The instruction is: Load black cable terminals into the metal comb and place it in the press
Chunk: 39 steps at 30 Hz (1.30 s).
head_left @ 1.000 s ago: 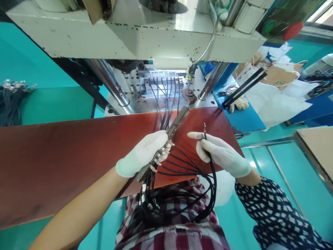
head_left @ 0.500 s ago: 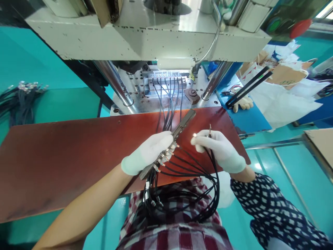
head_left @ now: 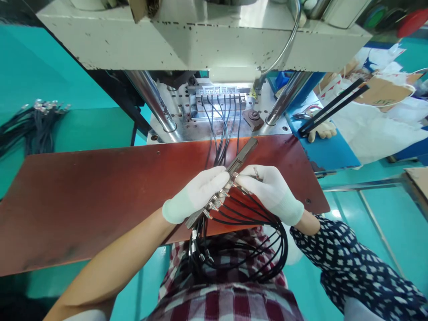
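My left hand (head_left: 200,189), in a white glove, is wrapped round a long metal bar (head_left: 243,154) that slants up to the right. Several small metal connectors (head_left: 214,203) sit along the bar's lower side, with black cables (head_left: 245,218) running from them to the right. My right hand (head_left: 269,189), also gloved, pinches a connector (head_left: 235,175) at the bar's edge, close to my left fingertips. A second cable end (head_left: 257,173) sticks up between the right fingers. The cables loop down over my lap.
A press with steel columns (head_left: 152,100) stands ahead. Its lower fixture (head_left: 219,107) holds more black cables. The red-brown board (head_left: 110,191) lies under my hands. A cable bundle (head_left: 43,125) is at left; a glove (head_left: 323,130) and black rods (head_left: 334,107) are at right.
My right hand has moved left to the bar, bringing the connector against it. My left hand still holds the bar. The whole view has shifted slightly.
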{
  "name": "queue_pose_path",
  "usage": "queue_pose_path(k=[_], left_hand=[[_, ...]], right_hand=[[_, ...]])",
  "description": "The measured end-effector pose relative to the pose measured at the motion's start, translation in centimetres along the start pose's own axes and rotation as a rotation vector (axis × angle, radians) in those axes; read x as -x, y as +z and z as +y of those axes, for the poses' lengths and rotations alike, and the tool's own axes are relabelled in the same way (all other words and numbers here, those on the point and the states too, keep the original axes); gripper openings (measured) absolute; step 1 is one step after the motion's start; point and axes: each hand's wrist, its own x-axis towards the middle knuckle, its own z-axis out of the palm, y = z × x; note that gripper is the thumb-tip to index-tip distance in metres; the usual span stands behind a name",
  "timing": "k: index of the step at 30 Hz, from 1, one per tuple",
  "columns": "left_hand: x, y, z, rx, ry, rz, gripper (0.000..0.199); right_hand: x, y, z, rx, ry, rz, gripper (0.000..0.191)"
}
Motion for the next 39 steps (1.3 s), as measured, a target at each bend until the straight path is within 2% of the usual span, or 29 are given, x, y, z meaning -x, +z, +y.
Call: queue_pose_path(k=[9, 13, 15, 18, 20, 23, 26, 29, 31, 35, 39], left_hand=[[0.0, 0.9, -0.1, -0.033, 0.050, 0.021, 0.042], [0.2, 0.9, 0.1, -0.461, 0.112, 0.184, 0.039], [0.2, 0.8, 0.2, -0.587, 0.110, 0.245, 0.038], [0.2, 0.7, 0.5, -0.441, 0.091, 0.172, 0.039], [0.1, 0.6, 0.7, -0.290, 0.089, 0.109, 0.042], [0.1, 0.4, 0.7, -0.141, 0.074, 0.070, 0.043], [0.2, 0.2, 0.4, -0.053, 0.036, 0.035, 0.042], [0.2, 0.1, 0.1, -0.023, 0.014, 0.035, 0.041], [0.2, 0.0, 0.0, -0.014, 0.008, 0.036, 0.040], [0.2, -0.1, 0.1, 0.064, -0.021, 0.012, 0.039], [0.2, 0.0, 0.4, 0.202, -0.089, -0.009, 0.039]], right_hand=[[-0.1, 0.0, -0.6, -0.014, -0.030, -0.008, 0.027], [-0.3, 0.3, -0.3, 0.060, -0.086, -0.013, 0.025], [-0.4, 0.2, 0.0, 0.084, -0.112, -0.032, 0.024], [-0.5, -0.6, 0.6, 0.021, -0.067, -0.123, 0.023], [-0.6, -1.6, 1.0, -0.065, -0.069, -0.161, 0.033], [-0.5, -2.9, 1.9, -0.208, -0.074, -0.073, 0.064], [0.0, -3.6, 2.5, -0.363, 0.072, 0.033, 0.077], [0.5, -3.7, 2.9, -0.545, 0.208, 0.076, 0.067], [0.8, -3.7, 3.2, -0.652, 0.244, 0.092, 0.058], [1.3, -3.8, 3.7, -0.738, 0.245, 0.114, 0.042], [2.2, -3.7, 4.0, -0.753, 0.178, 0.141, 0.039]])
